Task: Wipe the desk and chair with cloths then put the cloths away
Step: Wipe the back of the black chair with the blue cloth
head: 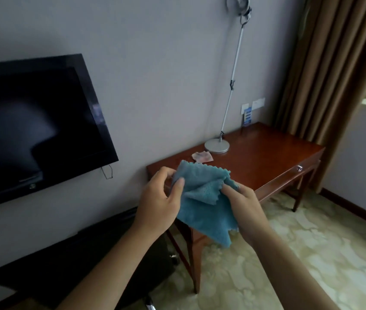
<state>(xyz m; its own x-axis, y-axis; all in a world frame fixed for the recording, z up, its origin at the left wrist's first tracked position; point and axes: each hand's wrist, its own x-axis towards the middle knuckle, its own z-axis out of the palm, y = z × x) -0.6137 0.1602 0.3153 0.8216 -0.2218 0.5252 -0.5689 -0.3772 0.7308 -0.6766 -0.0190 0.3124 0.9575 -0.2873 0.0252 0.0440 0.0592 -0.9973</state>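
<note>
both the left hand (158, 198) and the right hand (244, 203) pinch a crumpled blue microfibre cloth (202, 198) in the air, before the near end of the reddish-brown wooden bench (267, 157).

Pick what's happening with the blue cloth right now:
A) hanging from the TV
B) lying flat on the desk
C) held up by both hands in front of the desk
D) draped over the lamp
C: the left hand and right hand both grip the blue cloth in the air, short of the desk.
</note>
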